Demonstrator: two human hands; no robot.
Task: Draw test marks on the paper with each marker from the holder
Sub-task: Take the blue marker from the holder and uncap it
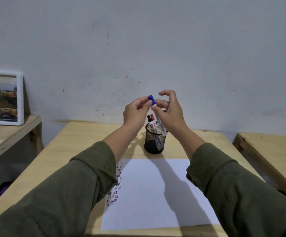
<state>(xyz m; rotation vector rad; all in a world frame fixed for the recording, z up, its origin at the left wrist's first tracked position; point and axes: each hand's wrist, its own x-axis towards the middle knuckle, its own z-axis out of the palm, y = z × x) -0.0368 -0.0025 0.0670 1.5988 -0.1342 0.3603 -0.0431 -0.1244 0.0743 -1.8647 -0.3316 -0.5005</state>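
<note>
Nearest me, the white sheet of paper lies flat on the pale wooden table, rows of small coloured test marks down its left edge. Beyond it, the black mesh cup holder has a red-capped and a black-capped marker standing in it. Above that, my right hand pinches the white-barrelled blue marker, long axis near upright, cap up. My left hand pinches the blue cap, looks ready to pull.
</note>
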